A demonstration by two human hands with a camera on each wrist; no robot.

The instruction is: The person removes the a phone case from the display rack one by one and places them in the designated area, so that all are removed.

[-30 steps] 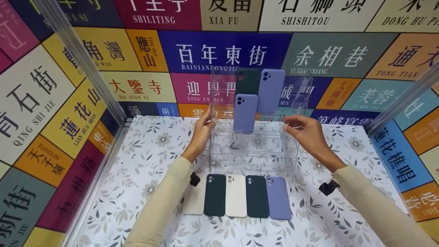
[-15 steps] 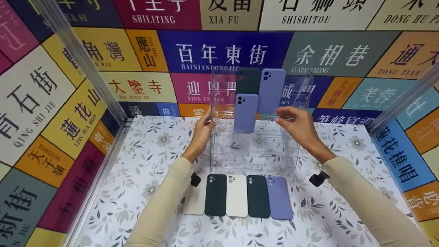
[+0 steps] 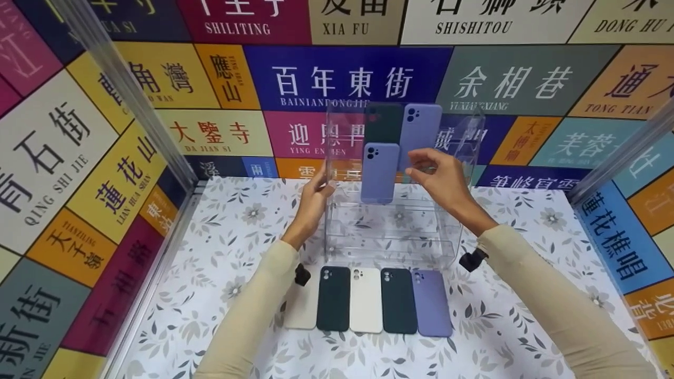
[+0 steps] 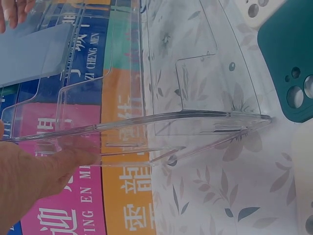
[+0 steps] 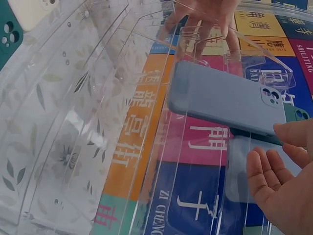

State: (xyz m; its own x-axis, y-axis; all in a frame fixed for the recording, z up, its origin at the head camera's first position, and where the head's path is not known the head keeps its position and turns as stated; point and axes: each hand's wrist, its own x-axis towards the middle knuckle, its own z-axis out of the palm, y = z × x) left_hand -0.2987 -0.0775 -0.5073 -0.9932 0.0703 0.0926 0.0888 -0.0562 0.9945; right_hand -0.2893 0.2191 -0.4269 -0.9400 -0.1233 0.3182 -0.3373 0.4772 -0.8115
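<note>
My left hand (image 3: 310,202) grips the left side panel of a clear, tiered display rack (image 3: 389,251). On the rack, a lavender phone case (image 3: 380,173) leans on a lower tier. Behind it on the upper tier stand a dark green phone case (image 3: 383,123) and another lavender phone case (image 3: 423,120). Fingers loosely curled and holding nothing, my right hand (image 3: 441,179) hovers in front of the upper lavender case, covering its lower right part. In the right wrist view, the right thumb (image 5: 293,133) lies close to the camera end of the lower lavender case (image 5: 227,100).
Before the rack lies a row of phone cases: beige (image 3: 300,308), dark green (image 3: 334,299), cream (image 3: 366,301), dark green (image 3: 399,302) and lavender (image 3: 433,304). My left sleeve partly covers the beige one. Sign-printed walls (image 3: 345,73) enclose the floral tabletop (image 3: 247,237).
My right hand has moved left and upward from the rack's right side to the front of the upper lavender phone case. My left hand has stayed on the rack.
</note>
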